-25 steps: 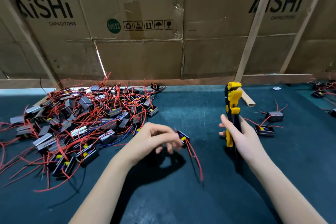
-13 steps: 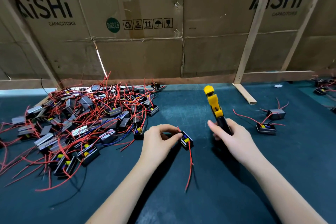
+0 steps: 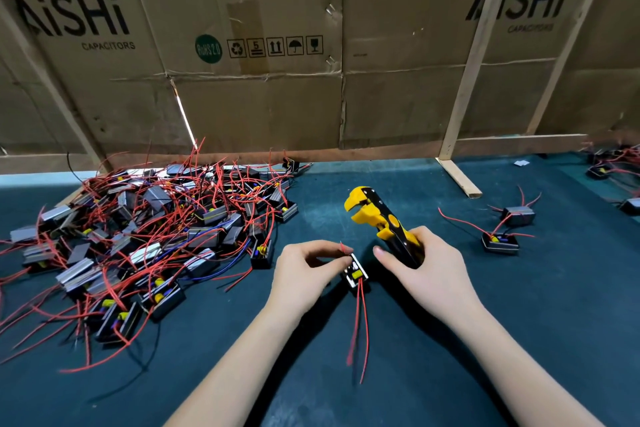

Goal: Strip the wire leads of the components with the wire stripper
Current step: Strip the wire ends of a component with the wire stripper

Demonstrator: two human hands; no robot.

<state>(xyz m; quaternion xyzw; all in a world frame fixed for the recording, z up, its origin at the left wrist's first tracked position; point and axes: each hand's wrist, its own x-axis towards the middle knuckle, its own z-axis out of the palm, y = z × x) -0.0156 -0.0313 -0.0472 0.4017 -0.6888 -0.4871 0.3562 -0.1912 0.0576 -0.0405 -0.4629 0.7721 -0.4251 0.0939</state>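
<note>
The left hand (image 3: 304, 274) pinches a small black component (image 3: 354, 274) between thumb and fingertips, just above the mat (image 3: 519, 340), its two red leads (image 3: 360, 322) hanging toward the person. The right hand (image 3: 426, 274) grips the handles of the yellow stripper (image 3: 377, 218), whose head points up and left, its jaws apart and empty. The step in hand looks like lining up a lead with the tool; no wire is in the jaws yet. Next, one lead end likely needs feeding between the jaws, then a squeeze. A pile (image 3: 138, 236) of components waits at left; two others (image 3: 509, 232) lie at right.
</note>
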